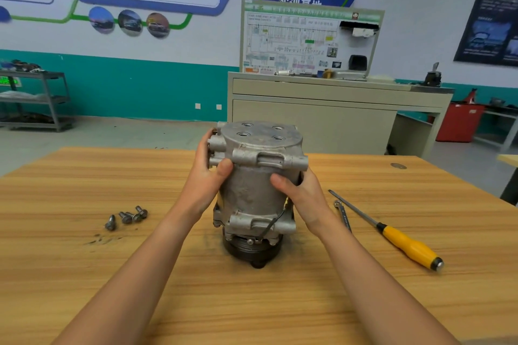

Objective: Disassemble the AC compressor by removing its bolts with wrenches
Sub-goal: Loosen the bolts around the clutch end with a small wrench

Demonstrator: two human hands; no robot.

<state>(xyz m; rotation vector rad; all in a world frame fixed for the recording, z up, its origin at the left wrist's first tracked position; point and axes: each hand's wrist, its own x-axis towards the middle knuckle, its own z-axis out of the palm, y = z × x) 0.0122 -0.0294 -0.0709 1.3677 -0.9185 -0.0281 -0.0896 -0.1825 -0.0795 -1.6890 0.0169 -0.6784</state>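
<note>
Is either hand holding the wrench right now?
No, the left hand and right hand both grip the compressor, while the wrench lies on the table beside the yellow-handled screwdriver.

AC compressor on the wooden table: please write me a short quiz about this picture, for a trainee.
1. True or false: the loose bolts lie on the table to the right of the AC compressor.
2. The screwdriver handle is: A red, B yellow, C blue?
3. Which hands grip the compressor body?
Key: 1 false, they lie to its left; 2 B; 3 both, the left hand and the right hand.
</note>
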